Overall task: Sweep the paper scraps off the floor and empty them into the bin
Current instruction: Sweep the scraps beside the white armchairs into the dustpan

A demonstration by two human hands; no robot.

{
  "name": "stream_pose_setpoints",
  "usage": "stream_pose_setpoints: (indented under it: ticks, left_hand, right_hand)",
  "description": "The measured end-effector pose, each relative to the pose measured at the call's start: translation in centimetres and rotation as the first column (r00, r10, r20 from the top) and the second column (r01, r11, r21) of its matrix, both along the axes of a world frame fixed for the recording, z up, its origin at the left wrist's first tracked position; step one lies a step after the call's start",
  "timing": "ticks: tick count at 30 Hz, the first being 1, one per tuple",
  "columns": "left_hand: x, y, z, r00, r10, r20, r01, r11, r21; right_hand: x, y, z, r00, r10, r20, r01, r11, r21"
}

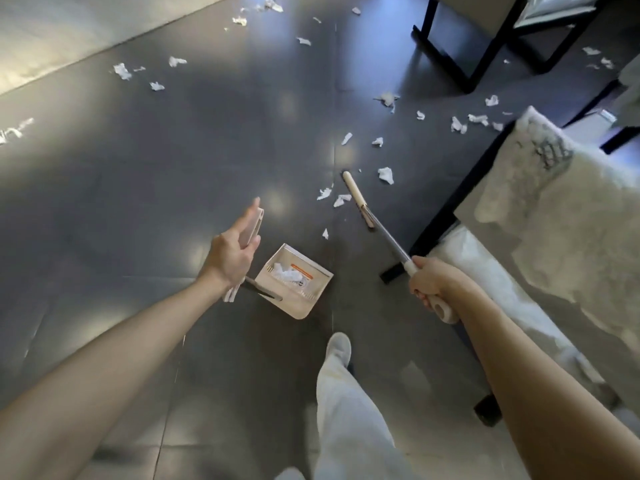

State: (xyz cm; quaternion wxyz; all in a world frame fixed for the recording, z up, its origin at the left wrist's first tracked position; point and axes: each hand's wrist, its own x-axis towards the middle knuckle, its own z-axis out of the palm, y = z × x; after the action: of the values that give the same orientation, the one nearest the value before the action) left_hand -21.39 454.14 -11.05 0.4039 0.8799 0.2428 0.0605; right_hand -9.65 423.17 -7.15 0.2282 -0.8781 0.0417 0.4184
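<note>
- While the right hand [429, 282] was closed in a full grip round the white end of the broom [388, 239], its shaft ran forward and leftward from that hand down to the broom head [356, 199] on the floor [173, 168]
- Left hand [235, 251]: wrapped loosely round the white handle of the dustpan [304, 303], forefinger laid straight along it; the pan sat below and to the right of this hand, resting on the floor or hanging just above it, which could not be told
- Gathered scraps [287, 273]: a small heap already inside the pan
- Paper scraps [332, 197], nearest loose: two touching or just beside the left of the broom head, one more [325, 233] between head and pan, another to the head's right
- Governing relation: these loose pieces lay forward and right of the pan, the broom hand the nearer; judged, a draw back and leftward would carry them toward it
- Remainder: many pieces well apart, along the far floor and by the chair [485, 46]
- Bin: not seen
</note>
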Motion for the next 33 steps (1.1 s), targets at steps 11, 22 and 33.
stream_pose_setpoints:
  ticks: [11,22,33]
  left_hand:
    - [16.1,8.8,-0.2,0.997,-0.057,-0.058,0.059,0.998,0.019]
    - [19.4,10.8,0.1,0.987,-0.157,0.039,0.159,0.984,-0.075]
    - [26.4,11.8,-0.8,0.985,-0.162,0.067,0.171,0.972,-0.16]
  right_hand:
    - [18.4,8.6,-2.9,0.947,0.321,-0.019,-0.314,0.911,-0.267]
    - [16.3,13.3,-3.7,0.987,-0.046,-0.157,0.027,0.993,-0.118]
    - [15.4,12.9,4.1,0.882,-0.074,-0.466,0.077,0.997,-0.013]
